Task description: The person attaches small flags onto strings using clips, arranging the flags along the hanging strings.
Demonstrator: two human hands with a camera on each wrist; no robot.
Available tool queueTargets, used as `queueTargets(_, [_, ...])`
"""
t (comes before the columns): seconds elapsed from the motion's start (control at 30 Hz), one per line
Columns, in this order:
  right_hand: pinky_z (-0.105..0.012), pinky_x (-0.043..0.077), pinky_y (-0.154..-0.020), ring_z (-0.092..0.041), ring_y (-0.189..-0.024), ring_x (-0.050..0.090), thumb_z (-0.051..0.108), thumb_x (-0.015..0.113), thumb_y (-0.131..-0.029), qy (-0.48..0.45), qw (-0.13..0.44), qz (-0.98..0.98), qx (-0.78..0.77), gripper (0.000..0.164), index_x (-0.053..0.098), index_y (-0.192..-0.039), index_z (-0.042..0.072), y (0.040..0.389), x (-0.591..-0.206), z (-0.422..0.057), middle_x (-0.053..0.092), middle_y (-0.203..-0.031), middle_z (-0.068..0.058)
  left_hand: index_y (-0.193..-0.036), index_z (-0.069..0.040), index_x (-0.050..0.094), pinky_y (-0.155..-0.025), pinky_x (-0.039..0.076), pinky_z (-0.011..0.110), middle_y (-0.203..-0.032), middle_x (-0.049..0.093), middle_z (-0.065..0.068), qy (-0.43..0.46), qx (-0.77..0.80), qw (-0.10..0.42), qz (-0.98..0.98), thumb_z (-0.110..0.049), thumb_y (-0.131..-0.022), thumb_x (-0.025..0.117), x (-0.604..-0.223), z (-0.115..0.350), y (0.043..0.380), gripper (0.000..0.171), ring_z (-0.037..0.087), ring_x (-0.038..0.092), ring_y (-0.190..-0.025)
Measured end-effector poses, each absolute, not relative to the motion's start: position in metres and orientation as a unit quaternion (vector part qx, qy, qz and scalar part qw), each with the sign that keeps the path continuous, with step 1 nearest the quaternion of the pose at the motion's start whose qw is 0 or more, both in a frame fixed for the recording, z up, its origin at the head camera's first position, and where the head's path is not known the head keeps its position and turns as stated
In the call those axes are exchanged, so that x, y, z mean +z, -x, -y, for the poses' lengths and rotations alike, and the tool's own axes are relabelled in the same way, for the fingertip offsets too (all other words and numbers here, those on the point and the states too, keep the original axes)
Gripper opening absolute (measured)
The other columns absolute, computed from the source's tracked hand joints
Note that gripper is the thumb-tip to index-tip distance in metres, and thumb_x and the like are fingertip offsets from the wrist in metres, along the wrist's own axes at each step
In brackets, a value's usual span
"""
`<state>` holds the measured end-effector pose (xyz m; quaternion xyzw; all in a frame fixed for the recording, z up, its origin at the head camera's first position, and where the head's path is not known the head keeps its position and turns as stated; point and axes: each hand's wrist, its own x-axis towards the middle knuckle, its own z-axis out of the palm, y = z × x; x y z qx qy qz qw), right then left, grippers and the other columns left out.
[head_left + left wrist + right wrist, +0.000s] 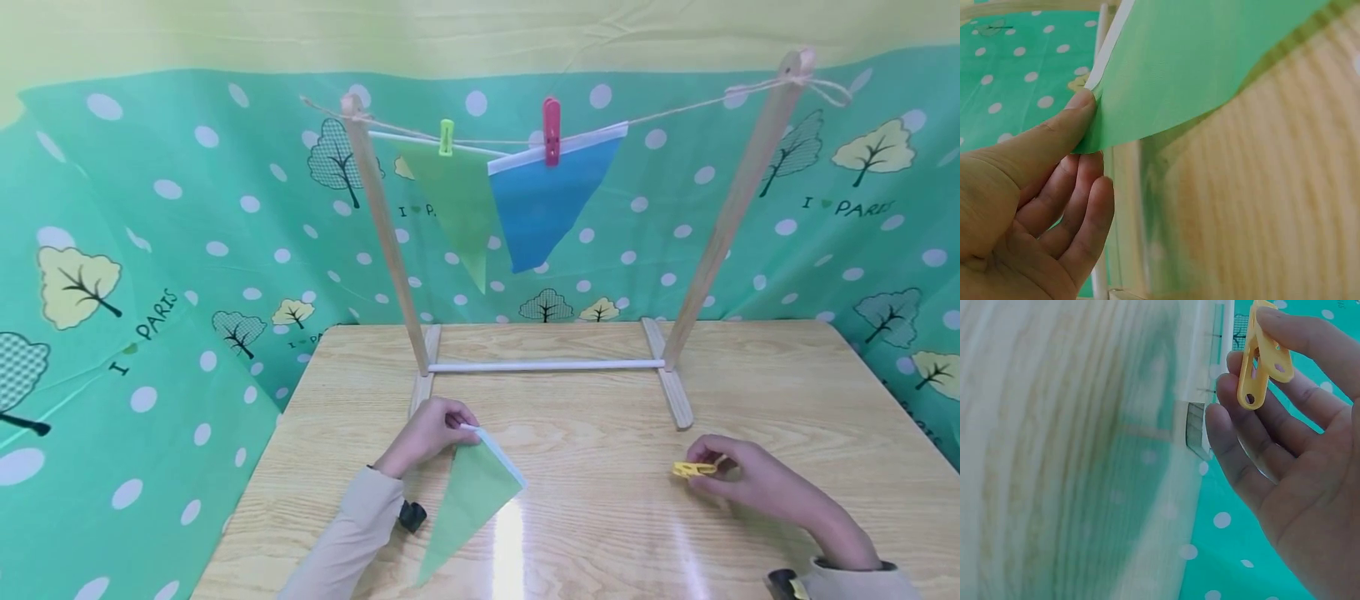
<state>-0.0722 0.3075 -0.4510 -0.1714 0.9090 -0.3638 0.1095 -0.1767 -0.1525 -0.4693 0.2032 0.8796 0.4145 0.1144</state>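
My left hand pinches one upper corner of a green triangular pennant by its white top band. In the left wrist view the thumb lies over the band of the pennant, and the other fingers curl loosely below. The pennant's tip points toward the front of the table. Farther right, my right hand holds a yellow clothespin between thumb and fingers. Seen from the right wrist, the clothespin stands with its two handle ends downward, above the curled fingers.
A wooden stand with a left post and a right post carries a string. On it hang a green pennant under a light-green clothespin and a blue pennant under a pink clothespin. A white rod joins the feet.
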Motion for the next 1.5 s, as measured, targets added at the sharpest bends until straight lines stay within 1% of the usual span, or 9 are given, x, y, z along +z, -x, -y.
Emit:
queueTargets(0.13, [-0.024,0.054,-0.072,0.003,-0.086,0.057,0.021,0.073,-0.091,0.188,0.082,-0.909,-0.364,0.014,0.067,-0.101,0.016,0.074,-0.449,-0.308,0.065,-0.095,0.01,-0.09,-0.015,0.077,-0.07,0.051,0.024,-0.085,0.072,-0.005,-0.202,0.418,0.113,-0.879,-0.022,-0.084,0.081,-0.463,0.153,0.176,0.01,0.01,0.061,-0.076])
queueTargets(0.33, [-0.024,0.053,-0.07,0.005,-0.09,0.057,0.022,0.068,-0.095,0.191,0.065,-0.911,-0.36,0.015,0.068,-0.108,0.017,0.076,-0.444,-0.308,0.067,-0.103,0.005,-0.092,-0.015,0.078,-0.072,0.053,0.024,-0.087,0.074,-0.004,-0.207,0.419,0.109,-0.878,-0.02,-0.087,0.077,-0.458,0.152,0.176,0.008,0.009,0.064,-0.078])
queueTargets(0.63, [-0.023,0.052,-0.069,0.004,-0.088,0.057,0.013,0.068,-0.095,0.206,0.011,-0.909,-0.362,0.016,0.068,-0.11,0.016,0.075,-0.436,-0.307,0.066,-0.101,0.007,-0.087,-0.013,0.078,-0.066,0.052,0.023,-0.081,0.074,-0.003,-0.201,0.428,0.101,-0.875,-0.018,-0.084,0.08,-0.454,0.15,0.178,0.006,0.009,0.062,-0.071])
queueTargets(0.77, [-0.023,0.052,-0.068,0.003,-0.086,0.056,0.013,0.068,-0.094,0.192,0.006,-0.912,-0.362,0.016,0.068,-0.11,0.016,0.076,-0.432,-0.305,0.065,-0.099,0.008,-0.086,-0.013,0.078,-0.066,0.052,0.023,-0.081,0.073,-0.003,-0.197,0.429,0.102,-0.876,-0.018,-0.084,0.079,-0.45,0.148,0.178,0.006,0.009,0.062,-0.071])
queueTargets(0.93, [-0.024,0.053,-0.07,0.002,-0.085,0.057,0.016,0.069,-0.094,0.169,0.014,-0.916,-0.364,0.015,0.068,-0.109,0.014,0.078,-0.427,-0.302,0.066,-0.101,0.005,-0.087,-0.012,0.078,-0.067,0.052,0.023,-0.082,0.073,-0.002,-0.192,0.432,0.095,-0.876,-0.017,-0.086,0.078,-0.443,0.145,0.177,0.005,0.01,0.062,-0.073])
queueTargets(1.1, [-0.024,0.055,-0.075,0.001,-0.089,0.059,0.021,0.072,-0.092,0.138,0.036,-0.918,-0.371,0.026,0.067,-0.113,0.008,0.081,-0.419,-0.299,0.067,-0.107,-0.001,-0.088,-0.012,0.078,-0.065,0.052,0.023,-0.082,0.073,-0.002,-0.2,0.429,0.075,-0.878,-0.017,-0.087,0.077,-0.439,0.14,0.18,0.005,0.009,0.062,-0.072])
queueTargets(1.17, [-0.024,0.056,-0.076,0.001,-0.088,0.06,0.021,0.074,-0.09,0.131,0.039,-0.919,-0.371,0.027,0.067,-0.112,0.007,0.082,-0.416,-0.298,0.068,-0.106,-0.002,-0.087,-0.012,0.078,-0.065,0.052,0.023,-0.082,0.073,-0.002,-0.204,0.428,0.068,-0.878,-0.016,-0.087,0.077,-0.438,0.138,0.182,0.004,0.009,0.062,-0.071])
queueTargets(1.33, [-0.024,0.056,-0.076,-0.001,-0.084,0.061,0.019,0.078,-0.086,0.12,0.04,-0.924,-0.361,0.022,0.069,-0.103,0.009,0.084,-0.412,-0.297,0.068,-0.099,-0.001,-0.088,-0.01,0.078,-0.066,0.053,0.023,-0.083,0.074,0.0,-0.216,0.434,0.057,-0.873,-0.015,-0.087,0.077,-0.436,0.134,0.184,0.006,0.007,0.062,-0.072])
queueTargets(1.5, [-0.024,0.056,-0.075,-0.001,-0.083,0.061,0.02,0.079,-0.085,0.126,0.018,-0.925,-0.357,0.021,0.07,-0.102,0.011,0.084,-0.408,-0.296,0.068,-0.1,-0.001,-0.09,-0.008,0.078,-0.068,0.054,0.023,-0.085,0.074,0.004,-0.223,0.449,0.052,-0.864,-0.015,-0.087,0.077,-0.431,0.13,0.183,0.007,0.009,0.063,-0.073])
